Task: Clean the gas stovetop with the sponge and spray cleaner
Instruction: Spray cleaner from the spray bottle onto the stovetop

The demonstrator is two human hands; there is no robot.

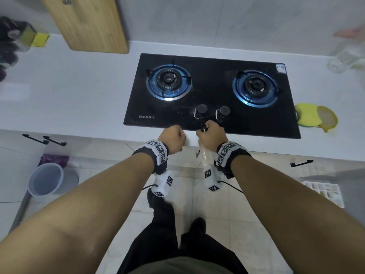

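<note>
Black stovetop bears small white Chinese lettering.

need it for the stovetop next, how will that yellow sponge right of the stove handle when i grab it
The yellow sponge looks soft and bulging, so it will probably squash and weigh little. It lies flat on the counter, so rolling seems unlikely. The pale round piece against it may shift when lifted.

A home kitchen: a black glass gas stovetop with two blue-ringed burners and two knobs is set into a white table. A wooden cutting board leans against the grey wall, cabinet handles run below the edge, and a plastic basin stands on the tiled floor.
</note>
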